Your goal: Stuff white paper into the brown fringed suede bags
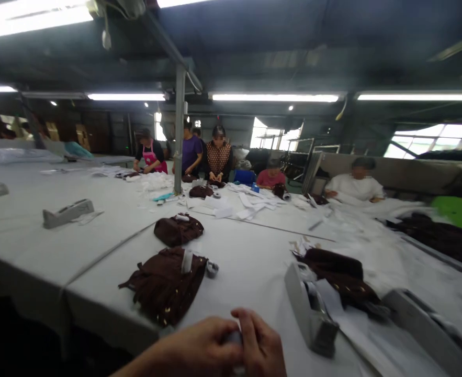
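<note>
bare left hand [199, 346], bare right hand [262, 343], bare forearm [144, 367]

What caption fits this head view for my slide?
Left hand and right hand clasp a small grey item at the edge of the white table, brown garment and grey dispenser just beyond.

The left hand [199, 346] and right hand [262, 348] pinch a small grey object [234, 336] above the white table [246, 262], near a brown garment [164, 287] and a tape dispenser [309, 310].

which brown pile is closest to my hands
The flat brown pile with a white strip on top, just beyond your left hand; the others lie farther off.
</note>
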`<state>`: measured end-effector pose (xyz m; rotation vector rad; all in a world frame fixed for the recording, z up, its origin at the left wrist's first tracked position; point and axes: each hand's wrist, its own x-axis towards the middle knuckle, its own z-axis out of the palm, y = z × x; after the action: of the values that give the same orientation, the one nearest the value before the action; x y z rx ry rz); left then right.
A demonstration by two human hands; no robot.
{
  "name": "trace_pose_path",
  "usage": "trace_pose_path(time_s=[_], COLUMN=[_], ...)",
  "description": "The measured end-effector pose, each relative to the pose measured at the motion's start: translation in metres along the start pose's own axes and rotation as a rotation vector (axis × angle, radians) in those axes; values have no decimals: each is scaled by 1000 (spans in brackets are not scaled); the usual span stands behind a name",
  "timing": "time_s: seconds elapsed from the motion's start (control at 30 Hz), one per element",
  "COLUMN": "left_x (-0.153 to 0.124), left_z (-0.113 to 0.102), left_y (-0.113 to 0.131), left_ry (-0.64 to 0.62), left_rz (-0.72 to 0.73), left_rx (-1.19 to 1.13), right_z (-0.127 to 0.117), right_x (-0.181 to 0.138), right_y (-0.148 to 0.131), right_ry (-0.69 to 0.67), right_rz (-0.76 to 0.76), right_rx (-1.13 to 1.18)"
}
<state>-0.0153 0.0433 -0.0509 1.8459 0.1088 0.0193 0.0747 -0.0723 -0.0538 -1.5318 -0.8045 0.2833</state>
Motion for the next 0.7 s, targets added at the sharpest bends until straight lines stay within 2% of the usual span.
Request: trace_pose_path(time_s=[0.1,0.17,0.23,0.3,0.37,0.4,0.47,0.53,0.6,0.63,0.7], left_x=[-6,-7,-5,-2,4,8,17,27,36,40,46], left_z=[-20,-29,-28,-20,-11,-9,-10,-19,-32,-40,-59], left_y=[18,27,33,34,31,28,23,21,23,25,29], left_ry=[-108,-120,-11,174,340,381,391,331,231,161,-6], left_rz=[-31,14,103,188,232,234,214,196,220,234,242], left_rx=[-163,-113,23,129,185,211,299,431,538,548,469], right_z=[0,2,6,11,15,15,11,6,1,0,0], right_x=[13,23,32,37,42,44,50,56,63,66,72], right_y=[-11,-18,-24,-26,-25,-23,-18,-15,-17,-18,-19], right_ry=[136,243,320,387,470,492,426,215,-10,-77,-102], right_rz=[-6,37,115,165,148,122,72,13,-70,-111,-165], right_rx=[37,144,326,492,566,548,416,179,-91,-197,-308])
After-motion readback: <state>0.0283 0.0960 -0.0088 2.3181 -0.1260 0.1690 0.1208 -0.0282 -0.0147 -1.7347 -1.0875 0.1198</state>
